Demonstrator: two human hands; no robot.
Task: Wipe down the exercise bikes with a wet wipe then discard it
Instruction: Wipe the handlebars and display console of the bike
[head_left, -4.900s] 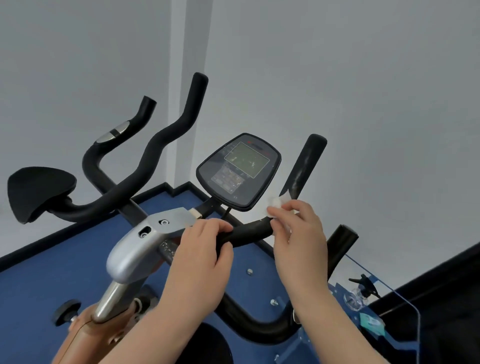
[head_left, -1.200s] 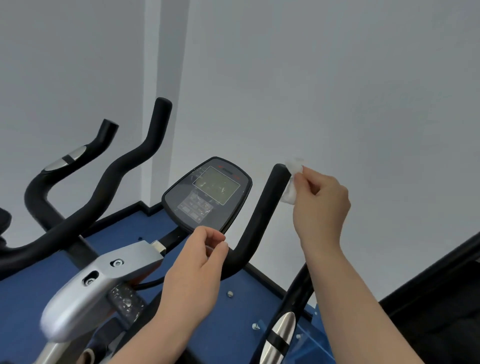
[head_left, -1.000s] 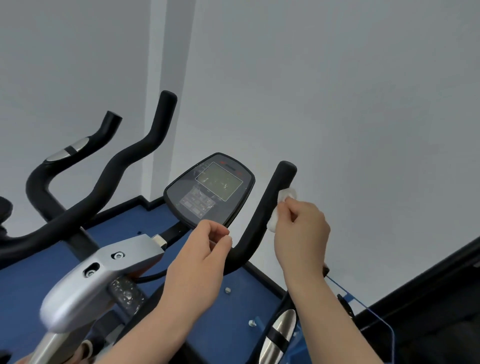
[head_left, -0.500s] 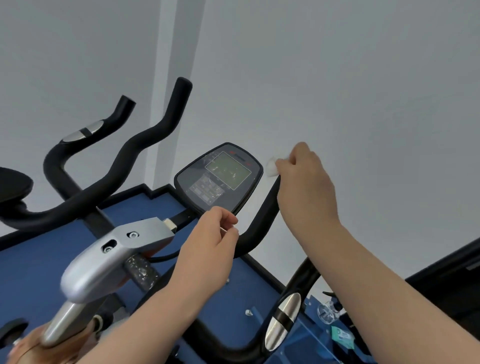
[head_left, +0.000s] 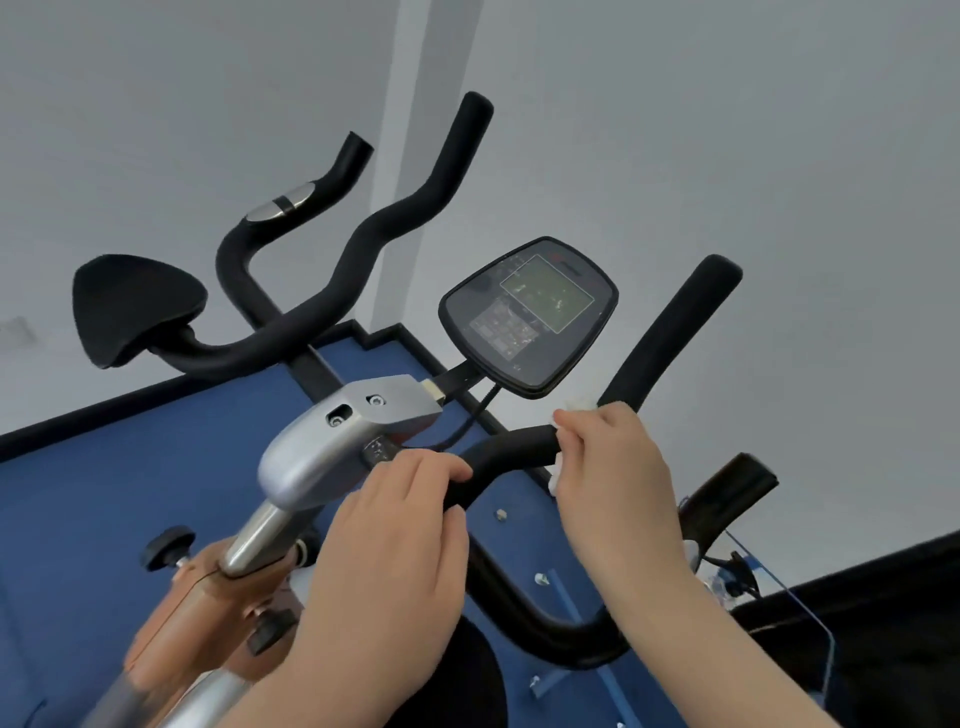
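The left hand (head_left: 387, 551) curls its fingers over the black foam handlebar (head_left: 511, 452) of the exercise bike (head_left: 332, 452), gripping the bar just right of the silver stem housing (head_left: 343, 441). The right hand (head_left: 618, 478) wraps around the same bar a little further along, at the bend where it turns upward, and holds the white wet wipe (head_left: 582, 404) pressed against the foam; bits of the wipe show above the knuckles and below the fingers.

Going left to right: a black pad (head_left: 137, 306) sits at the far left end of the bars, then two curved black bar ends rise toward the grey wall (head_left: 779, 130). The console (head_left: 530, 314) with its greenish screen stands tilted above the hands, and the wiped bar's free end (head_left: 691, 317) points up to its right. Blue floor (head_left: 104, 493) lies beneath the bike.
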